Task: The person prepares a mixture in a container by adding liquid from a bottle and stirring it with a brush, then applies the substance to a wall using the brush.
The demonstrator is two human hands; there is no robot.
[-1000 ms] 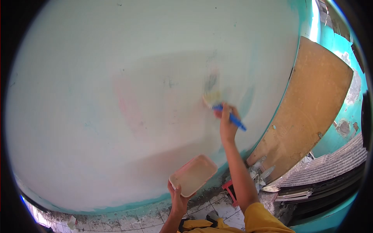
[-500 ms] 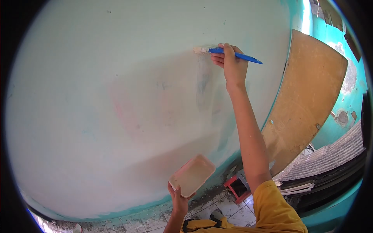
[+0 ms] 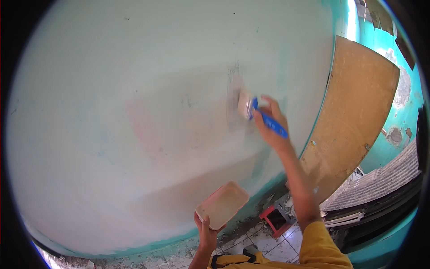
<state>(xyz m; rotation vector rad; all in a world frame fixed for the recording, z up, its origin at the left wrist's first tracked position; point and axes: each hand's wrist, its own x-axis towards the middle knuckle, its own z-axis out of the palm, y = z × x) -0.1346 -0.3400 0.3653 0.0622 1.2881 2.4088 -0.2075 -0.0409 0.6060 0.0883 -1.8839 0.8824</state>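
Observation:
My right hand is closed around the blue handle of a paintbrush. Its pale, paint-coated bristles are at the whitish wall, beside a dark smudged streak. Low in front of me, my left hand grips a shallow rectangular tray by its near-left corner, thumb over the rim. Pale paint covers the inside of the tray, which is tilted toward me. Pink, grey and teal traces show through the wall's pale coat.
A tan wooden board leans at the right, by a teal wall with peeling patches. A red stool stands on the spattered tile floor. Corrugated sheets lie stacked at the lower right.
My right hand has brought the paintbrush down the wall and slightly right, turning its flat side into view. The tray in my left hand has barely moved.

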